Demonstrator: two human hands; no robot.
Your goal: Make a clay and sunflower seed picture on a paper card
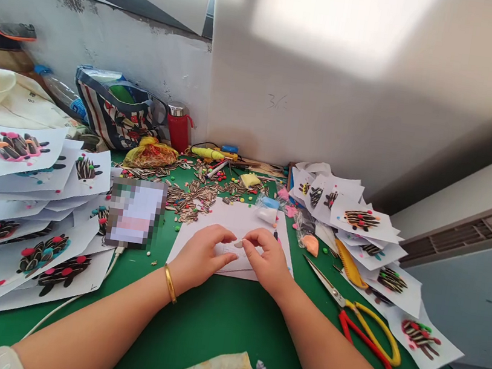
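Note:
Over a white paper sheet (196, 229) on the green table, my two hands nearly meet. My right hand (269, 260) is closed in a pinch on a small white piece (239, 243), too small to name surely. My left hand (203, 256), with a gold bangle (170, 284) at its wrist, lies just left of it, thumb apart from the fingers. Whether the left fingertips touch the piece is hard to see. Faint drawn lines show on the paper between the hands. Beyond the sheet lie loose striped sunflower seeds (196, 197) and small coloured balls.
Stacked papers with seed-decorated figures stand at left (60, 201) and right (362, 219). Scissors (347, 309) with red and yellow handles lie right, near a yellow cutter (351, 263). A blurred-out device (135, 215), its cable, a red flask (178, 129) and clay bags (269, 209) are around.

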